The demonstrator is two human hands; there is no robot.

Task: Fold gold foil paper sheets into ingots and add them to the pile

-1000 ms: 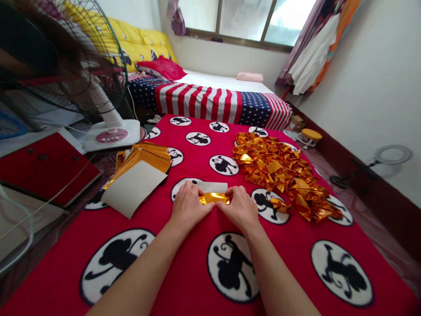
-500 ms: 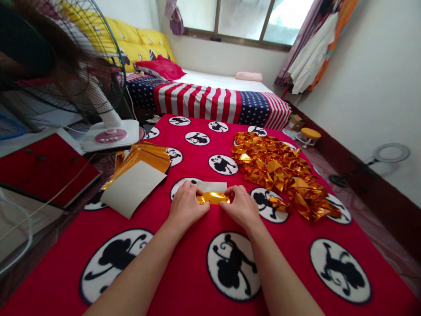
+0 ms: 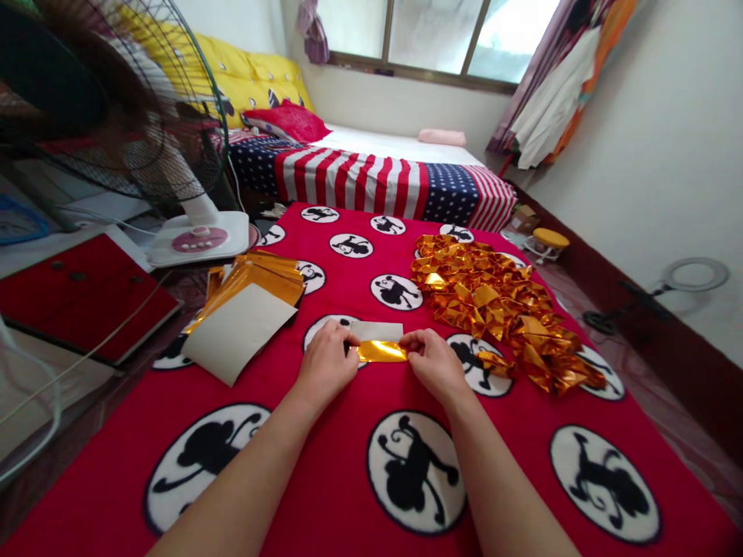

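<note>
A sheet of gold foil paper (image 3: 381, 351) lies on the red cloth in front of me, its near part folded over so a gold band shows below a strip of its pale side. My left hand (image 3: 330, 359) pinches the left end of the gold band between thumb and fingers. At the right end, my right hand (image 3: 433, 362) grips the band the same way. To the left rests a stack of gold foil sheets (image 3: 264, 275), with a pale-side-up sheet (image 3: 239, 333) on top. A heap of folded gold foil pieces (image 3: 487, 298) spreads out on the right.
The red cloth (image 3: 325, 472) with monkey prints covers the table. An electric fan (image 3: 200, 232) stands at the left beside a red panel (image 3: 87, 302). Behind the table is a bed (image 3: 371, 182). A yellow stool (image 3: 550, 238) and a ring-light stand (image 3: 655, 292) are on the right.
Both thumbs have shifted outward from the middle of the gold band to its ends, leaving more of it showing. The band looks flatter. The view has shifted slightly.
</note>
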